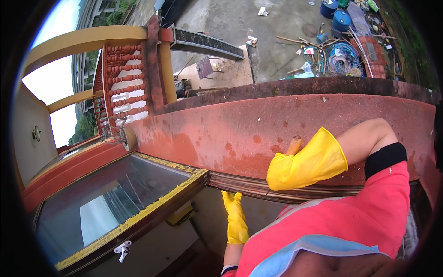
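Yellow rubber gloves cover both my hands. My right hand [288,171] is bent down over the inner side of the red ledge [207,124], just above the brown window track [244,181]. Its fingers are closed round a tool whose orange-brown handle end [294,145] sticks up beside the glove; the rest of the tool is hidden. My left hand [235,214] reaches up from below to the inside edge of the track. Its fingertips stand apart there, with nothing visible between them. Part of its palm side is hidden.
To the left a glass window sash [115,198], edged in yellow tape, stands swung out, with a white handle [122,250]. A small plant pot [129,138] sits near the red balusters [124,83]. Beyond the ledge, far below, lie blue barrels [341,20] and coiled hoses [344,60].
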`<act>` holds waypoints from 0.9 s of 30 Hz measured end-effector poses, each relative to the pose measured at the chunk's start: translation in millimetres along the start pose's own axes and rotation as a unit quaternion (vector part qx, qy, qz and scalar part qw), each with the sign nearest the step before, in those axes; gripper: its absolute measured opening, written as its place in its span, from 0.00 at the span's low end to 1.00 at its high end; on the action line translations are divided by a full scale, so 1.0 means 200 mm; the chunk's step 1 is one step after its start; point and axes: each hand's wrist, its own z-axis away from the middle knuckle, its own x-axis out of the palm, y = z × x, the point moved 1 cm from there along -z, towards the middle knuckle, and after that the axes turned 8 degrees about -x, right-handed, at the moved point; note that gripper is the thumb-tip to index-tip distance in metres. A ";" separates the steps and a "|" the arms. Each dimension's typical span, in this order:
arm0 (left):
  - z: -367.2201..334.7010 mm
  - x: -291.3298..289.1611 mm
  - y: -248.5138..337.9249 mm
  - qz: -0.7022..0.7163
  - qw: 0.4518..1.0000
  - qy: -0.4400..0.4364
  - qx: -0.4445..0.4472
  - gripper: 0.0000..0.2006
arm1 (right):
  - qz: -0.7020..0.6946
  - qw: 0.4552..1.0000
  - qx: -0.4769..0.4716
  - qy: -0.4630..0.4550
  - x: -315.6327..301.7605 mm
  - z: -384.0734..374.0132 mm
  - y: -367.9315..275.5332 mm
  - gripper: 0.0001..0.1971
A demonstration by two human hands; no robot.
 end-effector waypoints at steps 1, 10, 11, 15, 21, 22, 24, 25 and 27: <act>-0.01 -0.01 0.00 -0.015 1.000 -0.006 0.018 0.35 | -0.038 0.998 0.046 0.003 0.08 0.01 -0.01 0.27; -0.05 0.02 -0.02 -0.004 0.998 -0.010 0.063 0.34 | -0.065 0.962 0.166 0.206 0.32 0.23 -0.22 0.11; -0.03 0.04 0.01 -0.002 0.998 -0.010 0.062 0.34 | -0.057 0.962 0.182 0.196 0.37 0.27 -0.25 0.10; -0.04 0.01 -0.05 0.027 0.997 0.000 0.069 0.35 | -0.022 0.954 0.215 0.206 0.51 0.39 -0.38 0.08; -0.05 0.05 -0.04 0.027 0.996 0.000 0.081 0.34 | 0.096 0.901 0.267 0.328 0.52 0.08 -0.35 0.06; -0.06 0.02 -0.06 0.015 0.996 -0.010 0.088 0.34 | 0.098 0.905 0.259 0.323 0.43 0.07 -0.36 0.06; -0.07 0.04 -0.07 0.028 0.995 -0.002 0.091 0.34 | 0.133 0.905 0.246 0.321 0.47 0.14 -0.37 0.06; -0.07 0.03 -0.08 0.033 0.995 0.004 0.091 0.34 | 0.129 0.908 0.237 0.319 0.50 0.20 -0.39 0.06; -0.08 0.00 -0.11 0.041 0.995 0.001 0.094 0.36 | 0.117 0.915 0.230 0.309 0.56 0.31 -0.45 0.07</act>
